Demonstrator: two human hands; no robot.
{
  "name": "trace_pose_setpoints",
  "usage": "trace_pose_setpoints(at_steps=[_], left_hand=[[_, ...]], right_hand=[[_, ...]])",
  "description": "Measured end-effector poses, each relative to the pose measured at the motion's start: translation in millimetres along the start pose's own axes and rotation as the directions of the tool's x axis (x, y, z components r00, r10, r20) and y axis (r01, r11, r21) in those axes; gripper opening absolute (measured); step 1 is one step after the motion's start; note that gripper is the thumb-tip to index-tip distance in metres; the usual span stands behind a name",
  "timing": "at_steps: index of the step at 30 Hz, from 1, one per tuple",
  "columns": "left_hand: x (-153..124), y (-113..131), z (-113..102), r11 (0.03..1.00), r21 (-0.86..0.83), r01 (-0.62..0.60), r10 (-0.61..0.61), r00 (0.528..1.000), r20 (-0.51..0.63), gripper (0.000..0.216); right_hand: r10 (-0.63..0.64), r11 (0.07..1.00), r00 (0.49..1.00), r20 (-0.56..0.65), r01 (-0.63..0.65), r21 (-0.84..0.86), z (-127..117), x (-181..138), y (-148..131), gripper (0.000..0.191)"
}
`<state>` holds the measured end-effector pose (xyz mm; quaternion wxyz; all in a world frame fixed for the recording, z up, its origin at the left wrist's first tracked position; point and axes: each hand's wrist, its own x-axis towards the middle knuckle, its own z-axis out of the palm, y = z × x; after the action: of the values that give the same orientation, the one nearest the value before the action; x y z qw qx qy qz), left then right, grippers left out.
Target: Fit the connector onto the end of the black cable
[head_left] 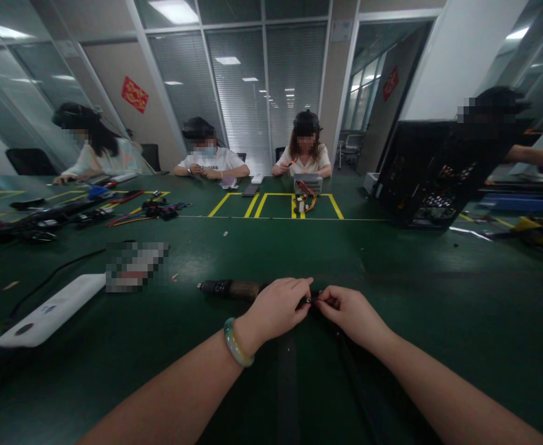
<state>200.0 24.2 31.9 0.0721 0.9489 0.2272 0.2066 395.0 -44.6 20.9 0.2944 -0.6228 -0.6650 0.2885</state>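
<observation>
In front of me on the green table point(197, 371) lies a dark cylindrical tool with a brown band and a narrow metal tip, like an electric screwdriver point(232, 289). My left hand point(278, 309) curls over its right end, fingers closed, and hides that part. Close beside it, my right hand point(352, 315) has thumb and fingers pinched on a small dark piece at the same end. What the piece is, I cannot make out. A black cable point(352, 371) runs from beneath my right hand toward the table's near edge. On my left wrist is a green bangle point(237, 343).
Left of me lie a white elongated device point(60, 312) and a black cord point(62, 269). Bundled cables point(160, 209) lie farther left. A black computer case point(415, 176) stands at right. Across the table sit several people, one behind a power supply point(307, 183) with coloured wires.
</observation>
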Motion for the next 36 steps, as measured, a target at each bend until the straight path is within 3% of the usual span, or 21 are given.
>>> trace_pose_setpoints(at_steps=[36], left_hand=[[0.3, -1.8, 1.3, 0.999, -0.001, -0.034, 0.034, 0.999, 0.018, 0.013]], right_hand=[[0.008, 0.999, 1.0, 0.015, -0.009, 0.037, 0.0, 0.9, 1.4, 0.015]])
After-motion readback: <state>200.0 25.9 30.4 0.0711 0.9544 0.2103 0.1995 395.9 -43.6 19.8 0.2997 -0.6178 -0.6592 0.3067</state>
